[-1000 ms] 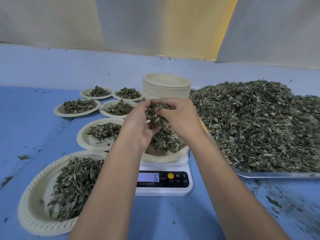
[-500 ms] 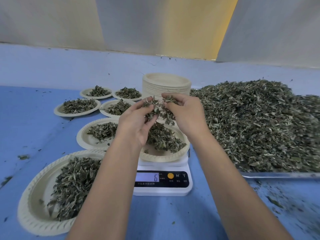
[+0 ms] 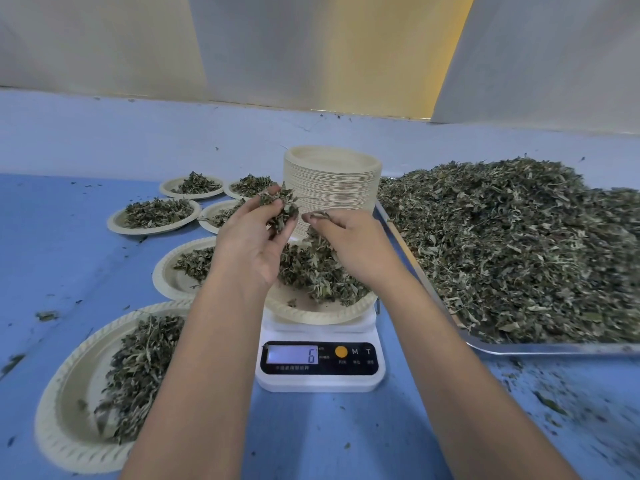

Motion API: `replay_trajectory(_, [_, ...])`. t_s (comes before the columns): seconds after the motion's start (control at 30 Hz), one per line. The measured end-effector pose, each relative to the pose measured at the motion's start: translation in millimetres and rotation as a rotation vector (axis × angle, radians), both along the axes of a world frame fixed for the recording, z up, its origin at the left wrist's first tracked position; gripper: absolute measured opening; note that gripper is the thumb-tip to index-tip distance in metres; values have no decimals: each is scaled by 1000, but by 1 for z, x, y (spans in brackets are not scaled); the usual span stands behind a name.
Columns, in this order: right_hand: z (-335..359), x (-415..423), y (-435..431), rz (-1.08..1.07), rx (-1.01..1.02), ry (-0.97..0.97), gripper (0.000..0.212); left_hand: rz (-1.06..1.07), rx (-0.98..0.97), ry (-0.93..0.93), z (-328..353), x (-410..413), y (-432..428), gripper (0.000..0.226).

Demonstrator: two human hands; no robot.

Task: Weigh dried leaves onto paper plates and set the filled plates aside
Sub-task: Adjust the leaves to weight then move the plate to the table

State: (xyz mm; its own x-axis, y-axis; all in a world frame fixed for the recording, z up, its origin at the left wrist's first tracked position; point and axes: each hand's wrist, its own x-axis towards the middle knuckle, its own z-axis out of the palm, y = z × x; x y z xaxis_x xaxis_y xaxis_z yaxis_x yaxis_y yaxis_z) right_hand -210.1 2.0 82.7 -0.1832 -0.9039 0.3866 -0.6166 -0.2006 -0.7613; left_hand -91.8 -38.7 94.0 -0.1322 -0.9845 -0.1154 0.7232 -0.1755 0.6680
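Observation:
A white digital scale [image 3: 320, 375] reading 6 carries a paper plate [image 3: 311, 311] with a heap of dried leaves [image 3: 318, 271]. Above that plate my left hand [image 3: 251, 242] holds a clump of dried leaves [image 3: 282, 207] in its curled fingers. My right hand [image 3: 349, 242] hovers beside it over the plate, pinching a few leaf bits at its fingertips. The two hands are a small gap apart.
A metal tray [image 3: 540, 348] heaped with loose dried leaves [image 3: 512, 244] lies to the right. A tall stack of empty paper plates [image 3: 334, 181] stands behind the scale. Several filled plates lie at the left, the nearest one [image 3: 65, 407] at the front. Leaf crumbs dot the blue tabletop.
My hands have drawn apart and risen above the plate. The left one keeps the clump of leaves, while the right one has let most of its leaves fall. The scale still reads 6.

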Motion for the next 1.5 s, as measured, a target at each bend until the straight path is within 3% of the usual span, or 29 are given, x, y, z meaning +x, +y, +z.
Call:
replay_trajectory(0.23, [4,-1,-4,-83,-84,-351,22,9,35,20,0,1,1,18])
replay_trajectory(0.37, [5,-2,-7,-65,-134,-504,23,13,48,28,-1,1,0,36])
replay_trajectory(0.73, [3,-6,-5,-114,-101,-340,24,6,48,43,-1,1,0,37])
replay_trajectory(1.07, [3,-7,-3,-67,-99,-323,9,7,61,47,-1,1,0,38])
replay_trajectory(1.23, [5,-7,-2,-74,-104,-320,15,5,55,39,-2,0,0,36])
replay_trajectory(1.4, [5,-8,-1,-71,-89,-386,9,5,69,43,-3,-3,0,38])
replay_trajectory(1.5, [6,-6,-1,-27,-79,-549,9,-3,71,28,-3,-7,2,40])
